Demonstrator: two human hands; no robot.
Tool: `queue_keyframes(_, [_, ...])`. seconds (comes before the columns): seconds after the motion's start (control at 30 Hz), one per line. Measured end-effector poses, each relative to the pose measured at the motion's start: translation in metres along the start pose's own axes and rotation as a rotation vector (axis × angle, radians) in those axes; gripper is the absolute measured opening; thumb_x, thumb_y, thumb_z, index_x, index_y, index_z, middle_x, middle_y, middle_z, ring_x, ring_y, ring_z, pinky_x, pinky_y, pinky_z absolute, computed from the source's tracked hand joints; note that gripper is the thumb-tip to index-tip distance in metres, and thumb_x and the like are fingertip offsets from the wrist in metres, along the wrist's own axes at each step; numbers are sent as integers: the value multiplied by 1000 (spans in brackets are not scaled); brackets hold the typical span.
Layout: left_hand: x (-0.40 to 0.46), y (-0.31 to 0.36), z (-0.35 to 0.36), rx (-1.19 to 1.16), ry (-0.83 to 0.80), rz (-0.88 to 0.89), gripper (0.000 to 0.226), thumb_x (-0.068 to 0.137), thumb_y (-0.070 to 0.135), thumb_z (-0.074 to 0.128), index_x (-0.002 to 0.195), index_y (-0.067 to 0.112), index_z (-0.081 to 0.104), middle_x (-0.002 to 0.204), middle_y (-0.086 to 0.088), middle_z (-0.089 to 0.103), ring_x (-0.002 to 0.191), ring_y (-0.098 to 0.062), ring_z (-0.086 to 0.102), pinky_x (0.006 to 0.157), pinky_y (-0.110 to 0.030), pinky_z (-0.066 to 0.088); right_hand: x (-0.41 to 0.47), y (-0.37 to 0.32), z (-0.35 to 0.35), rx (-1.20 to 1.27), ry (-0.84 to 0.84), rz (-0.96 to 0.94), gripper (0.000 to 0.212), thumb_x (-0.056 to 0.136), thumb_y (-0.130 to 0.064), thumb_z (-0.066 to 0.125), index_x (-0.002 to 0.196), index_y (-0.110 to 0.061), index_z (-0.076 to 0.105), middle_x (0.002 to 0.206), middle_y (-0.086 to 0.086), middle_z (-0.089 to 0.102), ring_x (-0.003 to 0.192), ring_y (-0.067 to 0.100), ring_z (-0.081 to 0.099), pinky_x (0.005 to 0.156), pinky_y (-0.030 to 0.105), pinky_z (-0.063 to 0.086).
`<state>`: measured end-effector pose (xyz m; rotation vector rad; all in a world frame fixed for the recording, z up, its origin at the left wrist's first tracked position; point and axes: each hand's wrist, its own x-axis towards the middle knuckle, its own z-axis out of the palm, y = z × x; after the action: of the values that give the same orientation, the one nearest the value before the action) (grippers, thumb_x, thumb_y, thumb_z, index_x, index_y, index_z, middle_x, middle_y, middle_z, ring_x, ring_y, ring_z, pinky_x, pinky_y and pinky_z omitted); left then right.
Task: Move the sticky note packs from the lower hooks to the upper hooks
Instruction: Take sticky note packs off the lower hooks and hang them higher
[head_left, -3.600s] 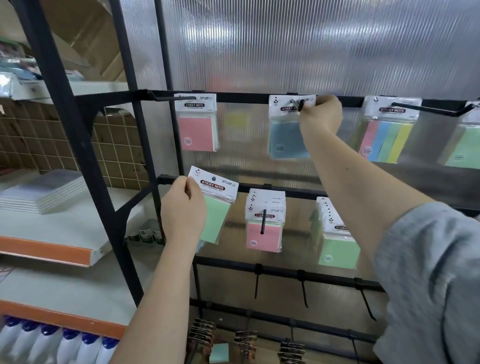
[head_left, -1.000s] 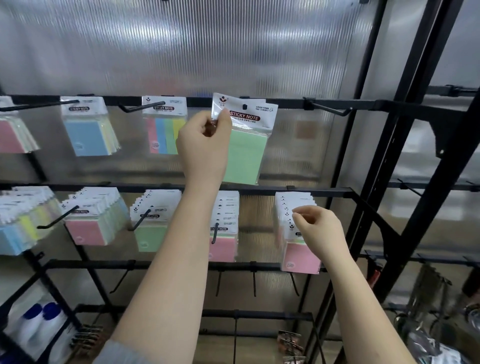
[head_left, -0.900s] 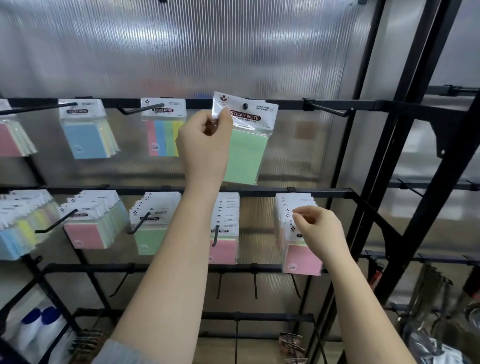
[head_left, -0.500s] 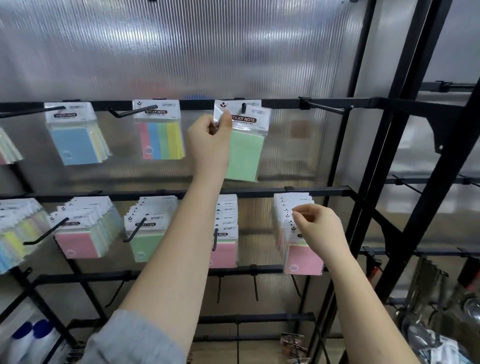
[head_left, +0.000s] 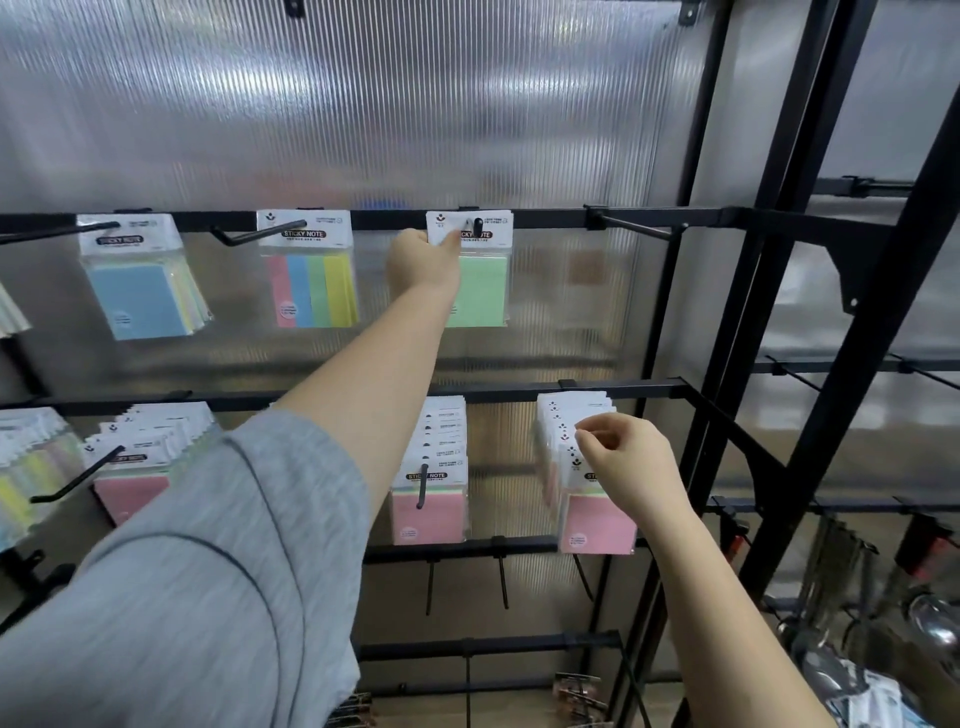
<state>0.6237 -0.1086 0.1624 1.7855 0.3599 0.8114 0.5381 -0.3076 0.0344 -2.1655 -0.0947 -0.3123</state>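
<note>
Green pack (head_left: 480, 283) hangs on an upper hook (head_left: 477, 226), hook tip poking out through the header hole, pack seated back near the upper rail (head_left: 545, 218). Left hand (head_left: 423, 262) is at the header's lower-left corner, thumb and fingers pinching the card edge. My read: it's steadying the pack so it slides fully home and hangs square before letting go.

All else relative to that green pack:
- Just left of it: multicolour pack (head_left: 310, 278) on its own hook. Further left: blue pack (head_left: 143, 291), likewise hung.
- Right of it: empty upper hook (head_left: 641, 228), bare prong. Likely the next target.
- Below and right: pink stack (head_left: 582, 478) on the lower rail (head_left: 623, 388). Right hand (head_left: 623, 457) is on the front header, fingertips pressed together pinching the card's top edge. Looks like pre-staging the next pack while the left finishes; gripping at the header keeps the hole lined up with the prong for a straight pull.
- Directly below: another pink-fronted stack (head_left: 431, 478), untouched, hook tip visible over the header.
- Below and far left: more stacks, partly hidden by the grey sleeve (head_left: 197, 587).

Task state: well short of done. Upper row holds one pack per hook; lower hooks are packed deep.

Risk: the headers are fanned tight, so the pinch could drag two packs off together.
</note>
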Motion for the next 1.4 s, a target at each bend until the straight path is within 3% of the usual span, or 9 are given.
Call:
queue_keyframes(0.1, [-1, 2, 3, 77, -15, 6, 34, 90, 32, 60, 90, -2, 57, 89, -18, 61, 89, -37, 58, 69, -41, 45, -3, 3, -2, -11, 1, 9, 17, 91, -18, 54, 97, -16, 70, 80, -11, 64, 80, 6, 59, 62, 10, 39])
queue_keyframes(0.2, [-2, 2, 3, 74, 5, -3, 39, 91, 32, 58, 115, 1, 53, 110, -12, 61, 99, -27, 58, 75, -34, 44, -5, 7, -5, -16, 21, 17, 18, 91, -17, 54, 98, -15, 70, 78, -13, 62, 77, 4, 58, 61, 9, 38])
queue_keyframes(0.47, [-36, -10, -12, -73, 85, -73, 14, 92, 23, 53, 101, 17, 45, 85, 8, 47, 71, -10, 47, 58, -24, 36, -12, 21, -3, -11, 158, 62, 24, 92, -15, 51, 108, -12, 68, 100, -2, 68, 91, 11, 57, 73, 20, 37])
queue_keyframes(0.63, [-76, -31, -35, -66, 42, -51, 7, 88, 19, 53, 95, 18, 56, 86, 8, 56, 76, -10, 51, 61, -24, 37, -18, 33, 0, 73, 254, 126, 32, 94, -16, 47, 121, -10, 62, 118, 2, 65, 112, 18, 57, 81, 22, 37])
queue_keyframes(0.77, [-98, -56, -53, -80, 28, -103, 11, 80, 18, 53, 86, 21, 62, 72, 7, 57, 66, -15, 49, 60, -27, 38, -25, 40, 4, 138, 262, 147, 21, 95, -13, 42, 107, -9, 60, 90, -1, 56, 90, 19, 53, 74, 29, 39])
queue_keyframes(0.87, [-109, -81, -63, -74, 21, -160, 11, 79, 16, 53, 83, 18, 63, 72, 4, 59, 67, -17, 51, 62, -27, 39, -28, 52, 13, 130, 239, 204, 9, 96, -18, 40, 97, -12, 46, 93, 4, 53, 86, 23, 47, 74, 29, 34])
queue_keyframes(1.03, [-124, -114, -74, 21, 28, -255, 13, 81, 15, 55, 90, 15, 65, 78, 10, 60, 78, -14, 55, 72, -26, 40, -37, 53, 23, 196, 260, 246, 19, 94, -15, 45, 107, -13, 58, 89, 2, 63, 80, 20, 53, 59, 23, 36])
queue_keyframes(1.2, [-132, -135, -76, 59, 3, -311, 10, 84, 13, 55, 91, 13, 62, 77, 10, 57, 79, -16, 53, 72, -26, 38, -43, 50, 29, 280, 390, 310, 31, 91, -14, 53, 122, -10, 52, 100, 1, 58, 85, 14, 50, 68, 23, 31])
queue_keyframes(1.4, [-136, -153, -77, 151, -35, -341, 15, 85, 14, 53, 95, 12, 63, 86, 3, 61, 81, -18, 54, 72, -26, 38, -49, 53, 36, 337, 365, 300, 21, 94, -19, 50, 88, -3, 60, 74, 1, 56, 70, 17, 48, 53, 20, 31])
